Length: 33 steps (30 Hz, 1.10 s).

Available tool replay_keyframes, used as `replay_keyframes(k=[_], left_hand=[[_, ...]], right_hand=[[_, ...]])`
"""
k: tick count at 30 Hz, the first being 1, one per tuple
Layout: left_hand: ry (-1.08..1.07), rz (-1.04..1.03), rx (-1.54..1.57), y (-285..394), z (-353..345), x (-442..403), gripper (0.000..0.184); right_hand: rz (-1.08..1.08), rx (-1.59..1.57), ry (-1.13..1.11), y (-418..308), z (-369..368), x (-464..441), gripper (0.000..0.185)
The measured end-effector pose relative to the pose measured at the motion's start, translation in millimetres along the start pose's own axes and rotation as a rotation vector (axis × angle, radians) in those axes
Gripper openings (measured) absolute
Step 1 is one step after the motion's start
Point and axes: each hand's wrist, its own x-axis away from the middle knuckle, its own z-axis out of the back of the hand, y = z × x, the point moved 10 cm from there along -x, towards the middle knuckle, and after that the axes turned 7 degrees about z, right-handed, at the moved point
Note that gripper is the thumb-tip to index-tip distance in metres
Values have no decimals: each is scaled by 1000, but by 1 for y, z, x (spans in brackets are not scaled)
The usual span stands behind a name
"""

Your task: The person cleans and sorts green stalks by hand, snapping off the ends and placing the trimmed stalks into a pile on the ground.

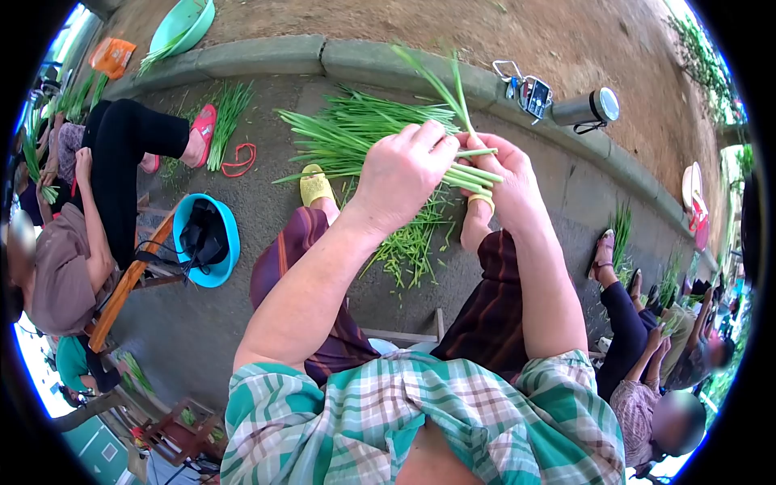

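My left hand (408,166) is closed around a bunch of long green vegetable stalks (473,178). Their pale, thick ends stick out to the right, across my right palm. Between the thumb and fingers of my right hand (503,166), a leafy green stalk (459,97) is pinched, its forked top pointing away from me. Both hands nearly touch, and some fingertips are hidden behind the stalks. Beneath them on the pavement lies a heap of long green stalks (364,113). Short cut green pieces (412,246) are scattered between my feet.
Beyond the heap runs a stone kerb (372,61), bearing keys, a phone (535,97) and a metal flask (584,107). At left are a blue basin (230,250) holding a black bag, a red string (239,160) and a seated person (69,259). More people sit at right.
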Motion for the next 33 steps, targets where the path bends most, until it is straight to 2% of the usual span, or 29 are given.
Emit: replay_keyframes(k=[1, 3, 4, 5, 7, 8, 11, 16, 17, 19, 21, 27, 29, 33], left_hand=[[-5, -4, 4, 0, 0, 1, 21], [-41, 129, 51, -16, -3, 0, 25], [-37, 195, 86, -25, -2, 0, 25], [-43, 190, 87, -30, -2, -2, 25], [31, 442, 345, -64, 4, -2, 21], [12, 706, 571, -86, -6, 8, 18], [-148, 1050, 1125, -106, -22, 21, 21], [-258, 1057, 1411, -111, -29, 20, 18], [-263, 1062, 1408, -112, -30, 21, 18], [-276, 1069, 1436, -112, -32, 20, 18], [-276, 1067, 1422, -110, -33, 21, 18], [-344, 1016, 1279, -90, -42, 23, 24], [-366, 1040, 1216, -84, -45, 26, 25], [-419, 1041, 1201, -79, -49, 28, 23]], right_hand=[[-2, -3, 7, -1, -1, -1, 28], [-6, 77, 180, -6, 14, -4, 26], [28, 120, 197, -8, 18, -7, 25], [28, 83, 227, -8, 22, -8, 25], [103, 58, 257, -11, 34, -14, 24], [131, 9, 251, -12, 38, -16, 23], [205, -203, 238, -24, 38, -14, 26], [244, -306, 149, -28, 23, -14, 26], [225, -341, 93, -24, 17, -16, 25], [96, -348, 146, -8, 14, -17, 20], [28, -387, 94, 5, 7, -19, 18], [-33, -445, 63, 9, -15, -22, 24], [7, -255, 110, -2, -15, -19, 24], [1, -70, 146, -4, -10, -18, 33]])
